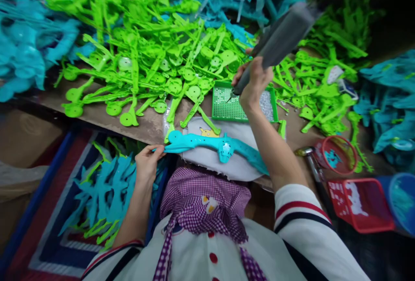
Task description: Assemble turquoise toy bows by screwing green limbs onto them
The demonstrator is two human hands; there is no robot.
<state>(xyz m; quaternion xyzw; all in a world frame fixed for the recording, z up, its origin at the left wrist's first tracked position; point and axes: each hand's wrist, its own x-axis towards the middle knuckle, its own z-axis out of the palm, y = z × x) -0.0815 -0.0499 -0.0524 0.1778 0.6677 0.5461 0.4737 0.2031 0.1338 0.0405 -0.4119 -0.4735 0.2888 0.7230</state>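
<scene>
My left hand (149,160) pinches the left tip of a long blue plastic part (210,142), which lies across a pale cloth (223,168) at the bench's front edge. My right hand (254,82) is wrapped round a dark grey electric screwdriver (282,36), its back end blurred. The thin bit points down over the perforated left side of a green screw tray (228,101). Small silvery pieces, probably screws, fill the tray's right end. Whether a screw sits on the bit is too small to tell. My right forearm covers the blue part's right end.
Piles of lime-green plastic parts (136,56) and blue parts (22,34) cover the back of the bench. A blue-edged bin (35,212) with more parts stands at lower left. At right are a hammer (313,164), a red cup (337,155) and a red container (363,205).
</scene>
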